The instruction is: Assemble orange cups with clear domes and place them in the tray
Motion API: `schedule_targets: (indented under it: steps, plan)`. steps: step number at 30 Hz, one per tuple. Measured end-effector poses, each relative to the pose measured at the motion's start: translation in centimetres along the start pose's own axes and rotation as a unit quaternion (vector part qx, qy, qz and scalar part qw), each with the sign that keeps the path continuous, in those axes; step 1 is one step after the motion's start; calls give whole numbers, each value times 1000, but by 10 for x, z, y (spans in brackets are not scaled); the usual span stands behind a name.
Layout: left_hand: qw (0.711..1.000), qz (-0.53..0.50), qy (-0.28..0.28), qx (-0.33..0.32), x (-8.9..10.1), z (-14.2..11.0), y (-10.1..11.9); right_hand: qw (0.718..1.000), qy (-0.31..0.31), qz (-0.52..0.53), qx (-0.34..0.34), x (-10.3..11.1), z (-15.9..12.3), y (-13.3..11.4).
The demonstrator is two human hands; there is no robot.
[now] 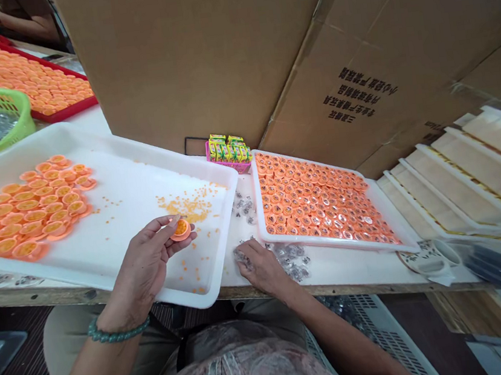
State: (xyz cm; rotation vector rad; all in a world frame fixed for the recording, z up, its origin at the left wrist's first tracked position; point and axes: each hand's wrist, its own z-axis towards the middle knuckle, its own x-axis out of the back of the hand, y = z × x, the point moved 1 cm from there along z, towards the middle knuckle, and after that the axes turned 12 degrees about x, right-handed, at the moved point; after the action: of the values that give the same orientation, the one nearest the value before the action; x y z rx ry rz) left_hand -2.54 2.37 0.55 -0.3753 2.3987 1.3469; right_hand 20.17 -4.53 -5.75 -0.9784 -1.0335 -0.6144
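Note:
My left hand (143, 261) pinches a small round orange plastic cup (180, 227) with yellow bits inside, above the right end of a large white tray (118, 194). Loose yellow beads (187, 206) lie scattered in that tray. At its left side sits a cluster of similar orange cups (29, 208). My right hand (263, 269) rests on the tabletop right of the tray, fingers curled over a clear plastic piece (243, 260). More clear pieces (292, 261) lie beside it. Its fingertips are partly hidden.
A second white tray (339, 240) on the right holds rows of orange cups with shiny tops. Behind stand a pink basket (241, 167) of small yellow-green packets and large cardboard (206, 53). Stacked white trays (464, 179) stand right; a green basket (24, 112) and red tray (72, 112) left.

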Motion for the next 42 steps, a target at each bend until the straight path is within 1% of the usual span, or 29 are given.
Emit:
schedule_targets:
  steps: [4, 7, 9, 11, 12, 13, 15, 16, 18, 21, 24, 26, 29, 34, 39, 42]
  plan:
    - [1000, -5, 9, 3, -1, 0, 1, 999, 29, 12, 6, 1, -3, 3]
    - [1000, -8, 15, 10, -2, 0, 1, 997, 69, 30, -2, 1, -8, 5]
    - [1000, -4, 11, 11, -2, 1, 1, 993, 104, 52, -24, 2, -11, 5]
    - [1000, -1, 7, 7, -1, 1, 0, 983, 143, 98, -66, 4, -12, 4]
    - [1000, 0, 5, 6, 0, 1, 0, 971, 164, 141, -98, 6, -11, 2]
    - [1000, 0, 6, 6, 1, 1, 0, 954, 181, 199, -133, 8, -10, 1]
    - [1000, -1, 11, 9, 2, 1, 0, 904, 208, 326, -185, 14, -6, -3]
    - [1000, -2, 14, 11, 2, 1, 0, 878, 218, 378, -194, 17, -3, -5]
    - [1000, -4, 16, 13, 2, 1, 0, 844, 235, 446, -183, 25, 4, -11]
    - [1000, -10, 16, 13, 0, 2, 0, 806, 244, 513, -164, 35, 16, -19]
    - [1000, -16, 10, 14, -1, 2, 0, 767, 228, 583, -141, 39, 26, -29]
    - [1000, -15, 4, 17, -2, 1, 0, 752, 207, 615, -119, 41, 33, -35]
    - [1000, -9, -5, 20, -2, -1, 0, 750, 182, 627, -103, 44, 43, -43]
    - [1000, 3, -17, 15, -2, -2, 0, 767, 200, 603, -96, 44, 57, -49]
    - [999, 22, -35, 13, -2, -1, -2, 773, 203, 589, -121, 40, 70, -50]
    - [999, 23, -36, 20, -1, 0, -2, 766, 208, 594, -131, 39, 76, -50]
